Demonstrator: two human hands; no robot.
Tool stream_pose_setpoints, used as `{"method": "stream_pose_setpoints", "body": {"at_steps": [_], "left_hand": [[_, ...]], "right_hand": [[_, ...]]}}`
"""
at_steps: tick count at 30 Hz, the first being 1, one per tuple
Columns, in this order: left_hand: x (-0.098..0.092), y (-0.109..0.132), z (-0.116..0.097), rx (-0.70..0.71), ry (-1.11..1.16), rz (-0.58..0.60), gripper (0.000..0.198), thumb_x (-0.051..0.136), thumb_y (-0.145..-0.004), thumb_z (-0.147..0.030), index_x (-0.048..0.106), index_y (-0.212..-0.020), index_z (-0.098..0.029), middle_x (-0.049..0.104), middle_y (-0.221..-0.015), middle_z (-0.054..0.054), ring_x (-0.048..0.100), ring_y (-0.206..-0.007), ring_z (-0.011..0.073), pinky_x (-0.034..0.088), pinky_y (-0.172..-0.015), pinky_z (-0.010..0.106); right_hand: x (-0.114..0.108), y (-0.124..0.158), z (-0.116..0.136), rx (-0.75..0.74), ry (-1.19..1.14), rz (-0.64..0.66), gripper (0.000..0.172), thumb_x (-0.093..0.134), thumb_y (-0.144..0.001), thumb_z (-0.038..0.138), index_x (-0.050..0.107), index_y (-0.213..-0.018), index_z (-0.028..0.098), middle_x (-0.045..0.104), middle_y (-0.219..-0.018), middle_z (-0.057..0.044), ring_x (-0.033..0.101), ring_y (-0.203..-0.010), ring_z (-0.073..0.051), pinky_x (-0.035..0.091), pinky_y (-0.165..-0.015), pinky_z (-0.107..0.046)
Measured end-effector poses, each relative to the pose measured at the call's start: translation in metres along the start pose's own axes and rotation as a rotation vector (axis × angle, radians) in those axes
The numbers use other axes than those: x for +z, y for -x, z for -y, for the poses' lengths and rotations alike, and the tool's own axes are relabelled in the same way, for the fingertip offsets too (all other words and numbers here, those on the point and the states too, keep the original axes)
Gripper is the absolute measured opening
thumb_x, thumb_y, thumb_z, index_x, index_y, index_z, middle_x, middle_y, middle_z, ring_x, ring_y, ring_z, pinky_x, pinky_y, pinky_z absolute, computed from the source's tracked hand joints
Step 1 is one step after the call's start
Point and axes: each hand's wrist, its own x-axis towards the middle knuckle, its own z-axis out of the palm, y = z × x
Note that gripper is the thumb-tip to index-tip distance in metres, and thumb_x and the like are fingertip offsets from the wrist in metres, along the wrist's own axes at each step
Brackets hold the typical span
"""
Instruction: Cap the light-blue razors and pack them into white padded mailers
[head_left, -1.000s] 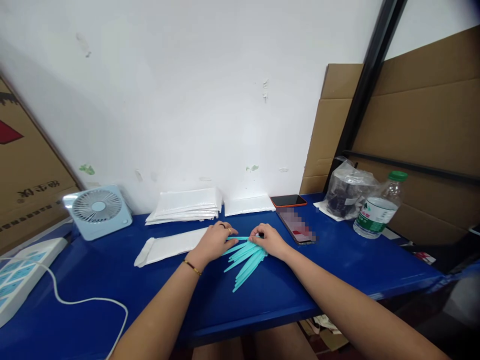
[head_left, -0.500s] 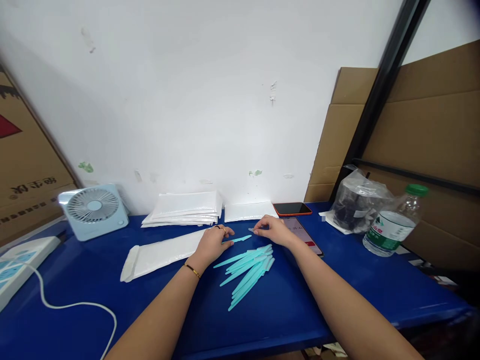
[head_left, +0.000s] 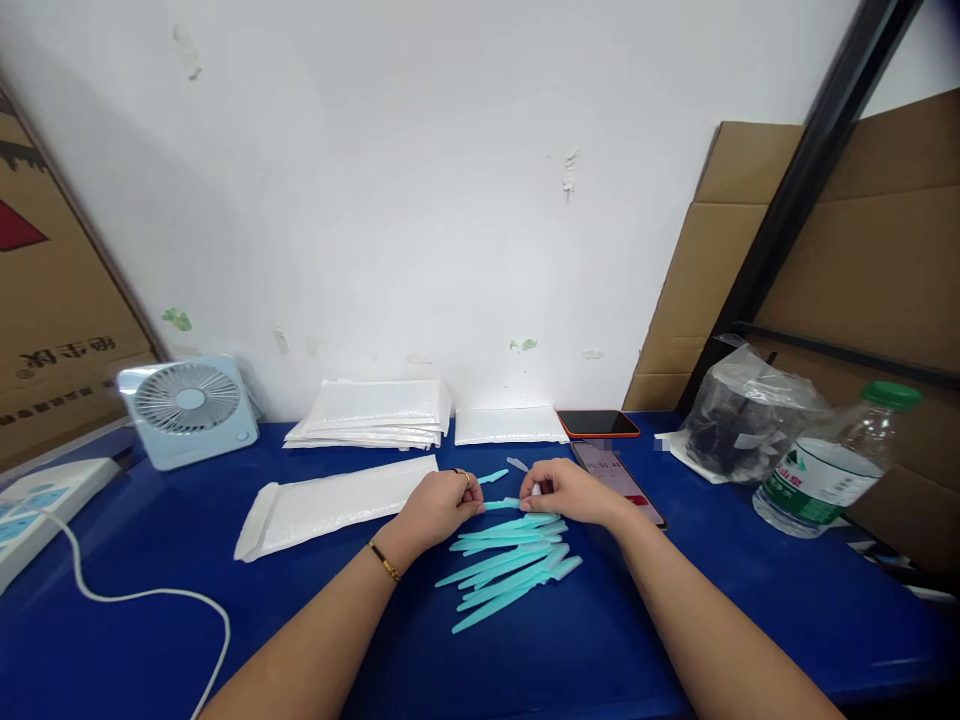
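Note:
Between my hands a teal eyebrow razor (head_left: 500, 505) is stretched sideways over the table. My left hand (head_left: 442, 508) pinches its handle end, and my right hand (head_left: 568, 490) pinches the capped blade end. Just behind them lies another teal razor (head_left: 493, 477), its blade end uncovered, with a loose clear cap (head_left: 517, 464) close to its tip. In front of my hands several teal razors (head_left: 510, 565) with pale caps lie fanned out, their cap ends to the right. To the left rests a long white padded envelope (head_left: 322, 510), partly beside my left wrist.
A stack of white envelopes (head_left: 375, 415) and a single envelope (head_left: 510, 425) lie by the wall. Two phones (head_left: 600, 424) are behind my right hand. A fan (head_left: 190, 410), power strip (head_left: 45, 515) and cable are left; a bagged dark item (head_left: 731, 430) and water bottle (head_left: 825, 470) stand right.
My right hand has let go of the clear cap, left lying on the table. My left hand has released the uncapped razor. Both hands have come nearer and taken a razor from the pile.

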Motion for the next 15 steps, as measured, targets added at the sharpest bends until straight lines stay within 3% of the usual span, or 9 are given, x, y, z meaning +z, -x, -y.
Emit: {"method": "stream_pose_setpoints", "body": {"at_steps": [5,10,12,15], "left_hand": [[-0.001,-0.004,0.002,-0.013,-0.11,-0.082,0.012,0.054,-0.077,-0.03,0.061,-0.073,-0.021,0.063,-0.072,-0.002,0.056,-0.067,0.0131,0.035,-0.061,0.023],[0.0,-0.008,0.003,-0.042,-0.121,-0.164,0.013,0.057,-0.075,-0.032,0.061,-0.083,-0.023,0.064,-0.079,-0.001,0.057,-0.075,0.0154,0.036,-0.065,0.025],[0.0,-0.006,0.0,-0.029,-0.09,-0.176,0.017,0.057,-0.075,-0.035,0.061,-0.086,-0.023,0.063,-0.083,0.0,0.056,-0.077,0.0155,0.036,-0.066,0.025],[0.001,-0.001,-0.005,0.003,0.013,-0.108,0.022,0.052,-0.077,-0.042,0.061,-0.083,-0.022,0.061,-0.08,0.0,0.055,-0.072,0.0141,0.036,-0.06,0.023]], "right_hand": [[-0.005,-0.004,-0.011,-0.015,0.053,-0.074,0.016,0.058,-0.072,0.029,0.069,-0.074,0.017,0.065,-0.071,-0.003,0.054,-0.061,-0.013,0.037,-0.054,-0.021],[-0.012,-0.005,-0.019,0.042,0.097,-0.182,0.018,0.058,-0.072,0.031,0.069,-0.076,0.018,0.066,-0.07,-0.003,0.055,-0.062,-0.014,0.038,-0.057,-0.023],[-0.015,-0.002,-0.016,0.019,0.062,-0.139,0.021,0.056,-0.073,0.034,0.069,-0.078,0.018,0.065,-0.072,-0.003,0.055,-0.064,-0.014,0.038,-0.057,-0.022],[-0.017,0.003,-0.01,-0.013,0.022,0.028,0.025,0.061,-0.07,0.04,0.069,-0.078,0.018,0.064,-0.074,-0.002,0.054,-0.064,-0.013,0.038,-0.055,-0.021]]}}
